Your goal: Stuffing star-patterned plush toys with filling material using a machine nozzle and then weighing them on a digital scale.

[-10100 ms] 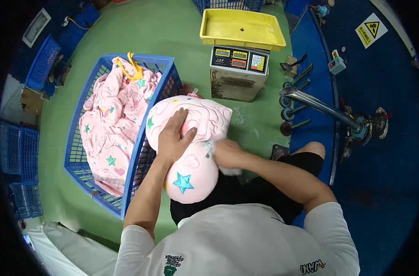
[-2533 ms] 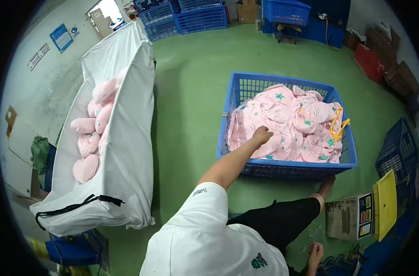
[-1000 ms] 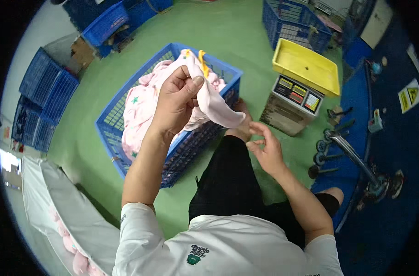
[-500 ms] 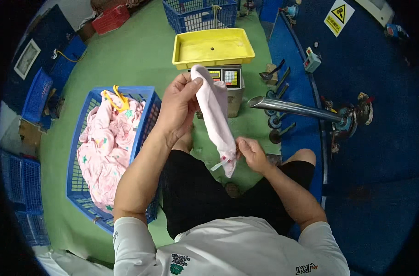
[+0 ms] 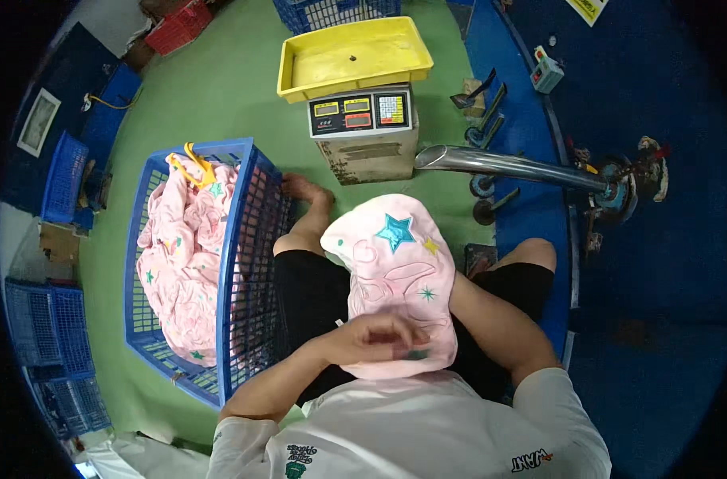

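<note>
Presently, the pink cover [image 5: 387, 278] rests upright-to-slanting across the person's lap, over black shorts [image 5: 309, 289]. Its cloth is soft-looking, rounded at the top, and creased through the middle, where wavy folds or seams run. Near the top sits a shiny blue star [image 5: 395, 232], with a smaller yellow star [image 5: 432, 246] just beside it. A pale heart outline [image 5: 365, 251] lies left of these; a green starburst [image 5: 427, 294] is lower, near the right edge. Some teal decoration shows beside the left hand [image 5: 379, 339].

That hand is blurred, its fingers loosely curled over the lower front of the cover; whether it grips the cloth cannot be told. The right forearm [image 5: 499, 323] runs up to the cover's right edge, and the right hand is hidden behind or inside the cover, so its state cannot be told.

To the left, a blue crate [image 5: 256, 255] on the green floor [image 5: 220, 108] holds a heap of similar pink covers [image 5: 188, 263], with a yellow strap [image 5: 200, 172] at its far end.

As to markings: the scale [image 5: 362, 156], beneath a yellow tray [image 5: 323, 68], bears a dark panel with three small displays, a keypad and minor printing. A yellow-and-white sign [image 5: 588, 6] is cut by the upper edge. The white shirt [image 5: 395, 419] carries dark lettering [image 5: 531, 461] and a green emblem [image 5: 295, 469], both upside down.
</note>
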`<state>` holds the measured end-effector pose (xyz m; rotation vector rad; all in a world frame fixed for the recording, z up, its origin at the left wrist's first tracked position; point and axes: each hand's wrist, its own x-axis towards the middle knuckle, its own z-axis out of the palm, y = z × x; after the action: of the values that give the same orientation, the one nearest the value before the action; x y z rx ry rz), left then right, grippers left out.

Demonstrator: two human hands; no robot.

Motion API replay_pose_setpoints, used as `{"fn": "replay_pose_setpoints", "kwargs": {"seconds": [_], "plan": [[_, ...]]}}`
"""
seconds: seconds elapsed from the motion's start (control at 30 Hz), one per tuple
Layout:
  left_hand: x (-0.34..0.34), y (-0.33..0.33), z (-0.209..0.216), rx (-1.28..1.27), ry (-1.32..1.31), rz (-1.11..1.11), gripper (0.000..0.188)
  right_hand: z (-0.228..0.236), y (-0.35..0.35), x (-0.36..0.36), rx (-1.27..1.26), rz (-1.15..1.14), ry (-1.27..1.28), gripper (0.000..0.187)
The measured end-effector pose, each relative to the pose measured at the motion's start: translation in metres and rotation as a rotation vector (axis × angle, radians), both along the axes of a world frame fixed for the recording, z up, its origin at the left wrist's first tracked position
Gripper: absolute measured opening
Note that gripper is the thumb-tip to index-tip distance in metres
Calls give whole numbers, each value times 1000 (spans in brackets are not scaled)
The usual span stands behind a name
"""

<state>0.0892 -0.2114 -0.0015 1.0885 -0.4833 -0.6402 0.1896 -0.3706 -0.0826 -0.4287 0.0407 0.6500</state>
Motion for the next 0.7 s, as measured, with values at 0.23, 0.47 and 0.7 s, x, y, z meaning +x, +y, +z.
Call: {"fn": "replay_pose_setpoints", "kwargs": {"seconds": [0.23, 0.47, 0.7], "plan": [[43, 21, -10, 15, 419, 778, 36, 29, 9, 20, -896, -80, -1251, 39], [96, 26, 5, 290, 328, 637, 23, 37, -2, 24, -984, -299, -1311, 21], [108, 16, -18, 579, -174, 444, 25, 47, -10, 47, -840, -178, -427, 19]]}}
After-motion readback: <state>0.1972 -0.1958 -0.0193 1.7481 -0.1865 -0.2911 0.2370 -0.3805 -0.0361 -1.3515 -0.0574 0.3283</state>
